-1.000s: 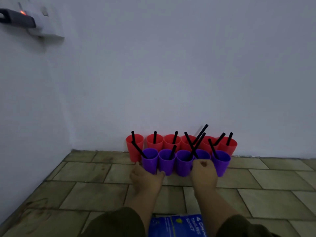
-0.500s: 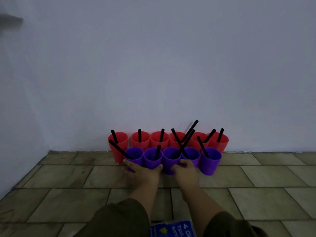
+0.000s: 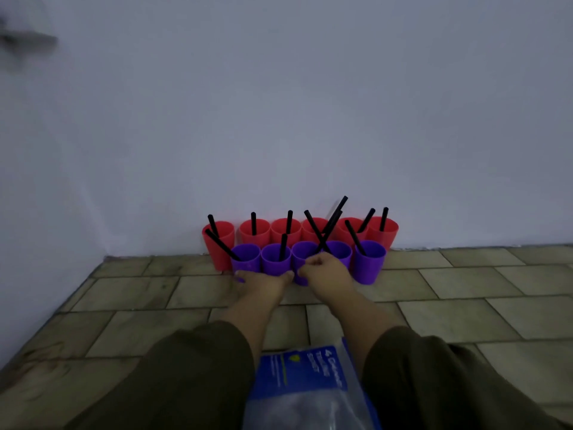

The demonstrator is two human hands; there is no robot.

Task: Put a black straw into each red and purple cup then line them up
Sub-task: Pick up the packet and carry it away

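Standing in two touching rows on the beige tiled floor (image 3: 465,290), tight against the white wall (image 3: 310,119): six red plastic cups (image 3: 217,254) behind, five purple plastic cups (image 3: 369,266) in front, black straws (image 3: 253,223) leaning out of them. Pressed to the feet of the two leftmost purple ones, left hand (image 3: 263,283), fingers spread and straight. Resting against the third and fourth, right hand (image 3: 330,273), fingers curled; gripping or not, impossible to tell. Lying nearest, between the olive sleeves (image 3: 192,377), a blue plastic packet (image 3: 297,373).

Purple cups (image 3: 276,262) in the grip of the right hand (image 3: 328,271), red cups (image 3: 218,252) just behind it, black straws (image 3: 253,224) in them. Nearer than the grip: olive sleeves (image 3: 198,373), blue bag (image 3: 297,377) lettered white. Beneath: mottled beige tiles (image 3: 465,318), brick-laid; pale grey wall (image 3: 310,119) beyond.
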